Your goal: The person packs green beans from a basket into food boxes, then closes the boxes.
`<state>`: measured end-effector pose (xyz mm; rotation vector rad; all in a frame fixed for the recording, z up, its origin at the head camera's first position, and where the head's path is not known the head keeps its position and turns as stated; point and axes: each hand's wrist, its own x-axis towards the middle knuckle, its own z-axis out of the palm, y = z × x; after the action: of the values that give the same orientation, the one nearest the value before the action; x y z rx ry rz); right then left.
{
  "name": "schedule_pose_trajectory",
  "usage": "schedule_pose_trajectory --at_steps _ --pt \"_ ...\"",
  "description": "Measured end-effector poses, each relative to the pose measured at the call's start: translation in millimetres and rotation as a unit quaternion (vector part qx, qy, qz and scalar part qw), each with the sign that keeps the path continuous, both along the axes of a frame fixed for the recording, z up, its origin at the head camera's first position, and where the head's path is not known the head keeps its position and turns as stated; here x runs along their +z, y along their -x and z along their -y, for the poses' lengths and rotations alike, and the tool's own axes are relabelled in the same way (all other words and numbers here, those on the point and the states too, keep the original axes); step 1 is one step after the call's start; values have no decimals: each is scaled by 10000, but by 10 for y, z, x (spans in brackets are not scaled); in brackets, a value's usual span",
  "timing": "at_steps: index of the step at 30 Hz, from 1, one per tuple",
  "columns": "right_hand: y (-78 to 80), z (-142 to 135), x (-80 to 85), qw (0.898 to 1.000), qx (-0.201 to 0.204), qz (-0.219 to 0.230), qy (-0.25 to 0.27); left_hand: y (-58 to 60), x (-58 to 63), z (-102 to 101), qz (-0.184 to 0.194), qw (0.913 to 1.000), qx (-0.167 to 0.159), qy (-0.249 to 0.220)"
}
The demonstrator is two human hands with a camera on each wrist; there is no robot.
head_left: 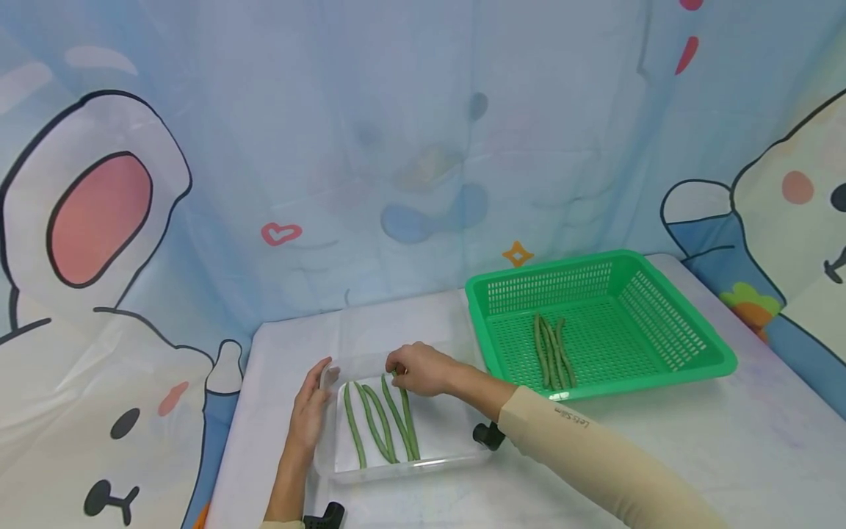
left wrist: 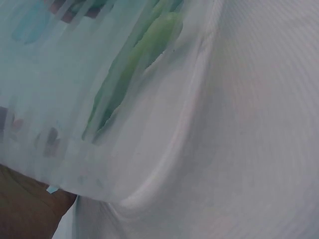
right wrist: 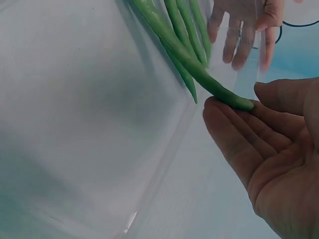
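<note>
A clear plastic box (head_left: 456, 457) with a white lining holds several long green beans (head_left: 353, 422), laid roughly side by side. At its left wall, my left hand (head_left: 305, 415) holds the side, fingers outside and thumb at the rim. Over the far side of the box, my right hand (head_left: 423, 369) pinches the tip of one green bean (right wrist: 204, 77) between thumb and fingers. That bean slants over its neighbours at the right of the row. In the left wrist view, beans (left wrist: 132, 64) show blurred through the box wall.
To the right of the box stands a green plastic basket (head_left: 687, 371) with slotted walls. Several more green beans (head_left: 554, 353) lie in its left part. A white cloth (head_left: 410, 507) covers the table, and a printed curtain (head_left: 370, 147) hangs behind it.
</note>
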<state>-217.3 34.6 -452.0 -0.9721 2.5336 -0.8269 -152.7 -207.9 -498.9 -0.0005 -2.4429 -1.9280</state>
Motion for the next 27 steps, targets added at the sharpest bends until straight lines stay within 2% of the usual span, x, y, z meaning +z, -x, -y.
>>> schedule_pose_trajectory --at_steps 6,13,18,27 --pt "-2 24 -20 9982 289 56 -527 -1 -7 -2 10 10000 -24 34" --pt "-16 35 -38 9965 178 360 -738 -1 -16 -4 24 10000 -47 -10" --pt "-20 48 -44 9945 262 517 -876 -1 -15 -8 -23 10000 -44 -2" --pt "-17 -5 47 9980 365 159 -491 -8 -17 -12 -58 10000 3 74"
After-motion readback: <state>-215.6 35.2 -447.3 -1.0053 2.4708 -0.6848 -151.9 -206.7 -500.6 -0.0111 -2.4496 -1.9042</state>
